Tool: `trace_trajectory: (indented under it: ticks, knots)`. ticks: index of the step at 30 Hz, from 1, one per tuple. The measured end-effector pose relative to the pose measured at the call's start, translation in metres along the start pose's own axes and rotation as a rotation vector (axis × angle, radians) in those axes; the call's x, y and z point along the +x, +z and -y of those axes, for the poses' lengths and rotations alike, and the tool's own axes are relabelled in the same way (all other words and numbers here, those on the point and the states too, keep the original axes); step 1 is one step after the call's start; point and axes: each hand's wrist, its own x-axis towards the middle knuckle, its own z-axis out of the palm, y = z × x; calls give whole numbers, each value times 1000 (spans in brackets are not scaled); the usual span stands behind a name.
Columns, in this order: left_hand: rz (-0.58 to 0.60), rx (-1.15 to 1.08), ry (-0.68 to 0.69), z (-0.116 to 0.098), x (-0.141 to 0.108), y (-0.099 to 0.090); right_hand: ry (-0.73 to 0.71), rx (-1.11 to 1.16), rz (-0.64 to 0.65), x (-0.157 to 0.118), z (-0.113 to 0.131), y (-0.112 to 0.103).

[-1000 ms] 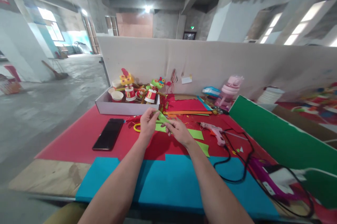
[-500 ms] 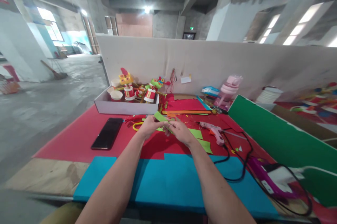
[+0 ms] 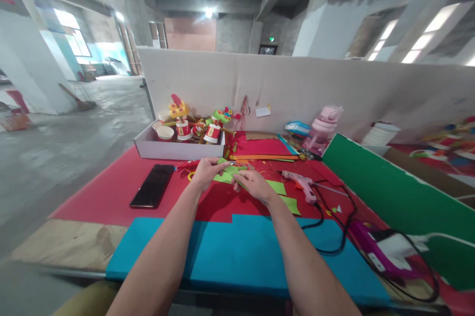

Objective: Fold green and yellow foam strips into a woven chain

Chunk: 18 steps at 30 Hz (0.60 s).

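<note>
Between my two hands a green paper strip is held above the red table covering. My left hand pinches its left end, with the fingers closed. The fingers of my right hand are closed on its right end. Just beyond and below the hands lie more green paper pieces, one of them a green piece right of my right hand. Yellow scissor handles show partly behind my left hand.
A black phone lies left of my hands. Behind stands a white box with paper-cup figures. To the right are a pink glue gun, black cables, a purple power strip and a green board.
My hands have moved apart, the left one slightly leftward. More of the green paper now shows between them, and less of the yellow handles is visible.
</note>
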Motion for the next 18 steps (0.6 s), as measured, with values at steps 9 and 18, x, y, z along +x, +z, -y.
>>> trace_trajectory:
  ticks: [9, 18]
  knots:
    - [-262, -221, 63, -14, 5, -22, 74, 45, 4, -1, -5, -5]
    - [233, -41, -52, -8, -7, 3, 40, 9, -49, 0, -1, -3]
